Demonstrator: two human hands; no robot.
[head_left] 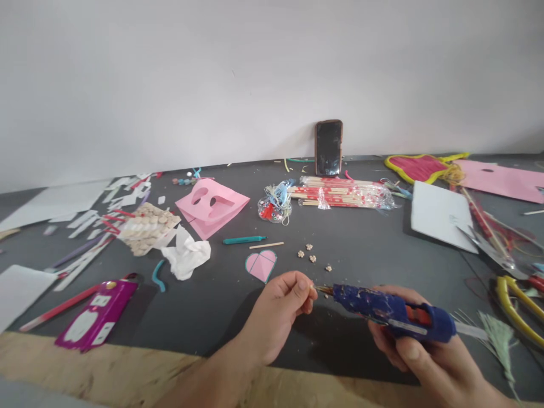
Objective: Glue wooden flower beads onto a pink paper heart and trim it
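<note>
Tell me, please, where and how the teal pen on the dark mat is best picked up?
Probably mid-barrel, from above, pinching the teal pen across its width. It lies flat, running left to right, with bare mat in front and behind; a thin wooden stick lies near its right end, so keep clear there.

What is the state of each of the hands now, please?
Left hand: closed, pinching a small piece, too small to identify.
Right hand: closed around the blue glue gun.
</note>
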